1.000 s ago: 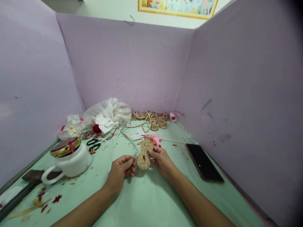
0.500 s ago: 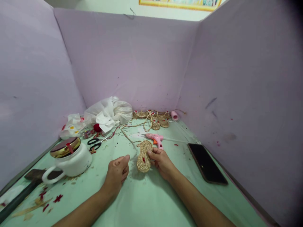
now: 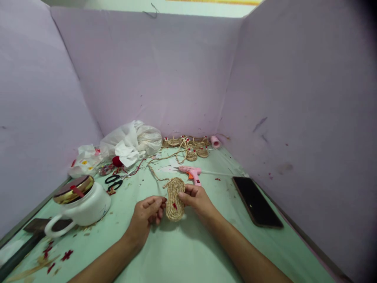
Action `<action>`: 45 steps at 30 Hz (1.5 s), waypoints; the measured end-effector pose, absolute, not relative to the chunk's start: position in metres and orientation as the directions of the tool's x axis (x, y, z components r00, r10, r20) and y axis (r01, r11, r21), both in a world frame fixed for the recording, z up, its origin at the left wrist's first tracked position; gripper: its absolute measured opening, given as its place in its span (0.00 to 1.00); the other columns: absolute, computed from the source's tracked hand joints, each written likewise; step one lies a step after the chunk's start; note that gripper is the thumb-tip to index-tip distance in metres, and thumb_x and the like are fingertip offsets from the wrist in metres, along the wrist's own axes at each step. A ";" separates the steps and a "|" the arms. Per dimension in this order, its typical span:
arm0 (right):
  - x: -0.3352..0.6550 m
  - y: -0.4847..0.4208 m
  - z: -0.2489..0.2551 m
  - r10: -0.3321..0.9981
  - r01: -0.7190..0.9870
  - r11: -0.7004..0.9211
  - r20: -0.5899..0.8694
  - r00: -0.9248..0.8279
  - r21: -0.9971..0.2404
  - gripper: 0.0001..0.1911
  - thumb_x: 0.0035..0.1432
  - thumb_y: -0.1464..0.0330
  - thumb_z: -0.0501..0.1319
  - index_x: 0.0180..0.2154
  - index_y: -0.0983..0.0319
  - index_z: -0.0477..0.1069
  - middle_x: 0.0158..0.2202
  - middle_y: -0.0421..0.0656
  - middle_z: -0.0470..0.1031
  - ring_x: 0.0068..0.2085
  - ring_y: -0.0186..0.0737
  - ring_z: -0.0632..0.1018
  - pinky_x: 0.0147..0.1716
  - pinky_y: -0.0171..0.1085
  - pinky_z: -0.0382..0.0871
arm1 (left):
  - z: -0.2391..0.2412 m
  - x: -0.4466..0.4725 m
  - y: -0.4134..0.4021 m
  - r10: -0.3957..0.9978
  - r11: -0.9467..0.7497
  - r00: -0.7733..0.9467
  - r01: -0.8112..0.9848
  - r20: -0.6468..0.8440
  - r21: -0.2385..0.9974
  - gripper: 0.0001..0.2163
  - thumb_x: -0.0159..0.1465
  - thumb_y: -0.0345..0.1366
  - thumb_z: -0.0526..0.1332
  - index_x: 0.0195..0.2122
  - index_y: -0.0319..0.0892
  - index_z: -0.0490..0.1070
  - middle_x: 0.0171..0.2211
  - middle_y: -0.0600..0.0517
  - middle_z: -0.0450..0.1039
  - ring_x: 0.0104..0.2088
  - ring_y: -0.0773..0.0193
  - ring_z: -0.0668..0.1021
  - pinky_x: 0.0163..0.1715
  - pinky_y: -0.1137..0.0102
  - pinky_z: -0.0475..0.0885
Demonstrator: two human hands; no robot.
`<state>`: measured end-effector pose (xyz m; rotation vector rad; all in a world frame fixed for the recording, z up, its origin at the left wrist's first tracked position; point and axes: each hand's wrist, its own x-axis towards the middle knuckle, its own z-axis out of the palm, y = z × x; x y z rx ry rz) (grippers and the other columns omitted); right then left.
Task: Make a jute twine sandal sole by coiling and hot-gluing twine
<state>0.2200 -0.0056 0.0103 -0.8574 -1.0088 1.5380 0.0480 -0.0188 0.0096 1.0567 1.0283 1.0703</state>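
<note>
A coiled straw-rope shoe sole (image 3: 174, 210), shaped like a figure eight with a small red mark near its lower end, is held up over the table. My right hand (image 3: 198, 199) grips its right edge, thumb on the front face and fingers behind. At the lower left edge, my left hand (image 3: 149, 214) has thumb and forefinger closed together, fingertips touching or almost touching the sole; what they pinch, if anything, cannot be made out. A loose rope tail (image 3: 153, 171) runs from the sole's top toward the back. Just behind lies a pink glue gun (image 3: 190, 171).
Finished small woven pieces (image 3: 191, 154) lie at the back by a pink roll (image 3: 215, 142). Left are scissors (image 3: 113, 181), a plastic bag (image 3: 138, 137), a lidded white mug (image 3: 91, 206) and a hammer (image 3: 22, 251). A phone (image 3: 256, 202) lies right. Purple panels (image 3: 141, 70) enclose the table.
My left hand has come up to the sole's left edge from a short distance away. The sole in my right hand has shifted slightly left and down in view. The camera view has tilted slightly.
</note>
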 end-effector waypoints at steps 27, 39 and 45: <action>0.198 -0.021 0.010 0.974 -0.558 -0.223 -0.213 -0.084 -0.799 0.21 0.36 0.60 0.73 0.30 0.63 0.69 0.28 0.41 0.75 0.29 0.37 0.75 0.29 0.35 0.71 | 0.011 0.057 -0.024 0.951 0.258 0.236 -0.246 -0.201 0.934 0.16 0.41 0.40 0.71 0.27 0.36 0.72 0.19 0.54 0.67 0.19 0.71 0.65 0.16 0.76 0.62; 0.180 -0.033 -0.011 0.958 -0.487 -0.287 -0.249 -0.142 -0.825 0.17 0.40 0.59 0.72 0.25 0.64 0.71 0.20 0.41 0.72 0.22 0.33 0.71 0.23 0.33 0.67 | 0.008 0.050 -0.018 0.951 0.298 0.174 -0.309 -0.255 0.903 0.17 0.44 0.46 0.69 0.23 0.35 0.74 0.19 0.49 0.70 0.19 0.68 0.69 0.17 0.75 0.59; 0.195 -0.026 -0.019 0.900 -0.229 -0.354 -0.264 -0.347 -0.907 0.17 0.38 0.59 0.71 0.29 0.63 0.75 0.23 0.44 0.76 0.24 0.39 0.74 0.24 0.36 0.67 | 0.004 0.045 -0.021 0.930 0.365 0.094 -0.331 -0.355 0.870 0.18 0.43 0.48 0.70 0.18 0.37 0.69 0.16 0.52 0.65 0.17 0.70 0.65 0.16 0.75 0.59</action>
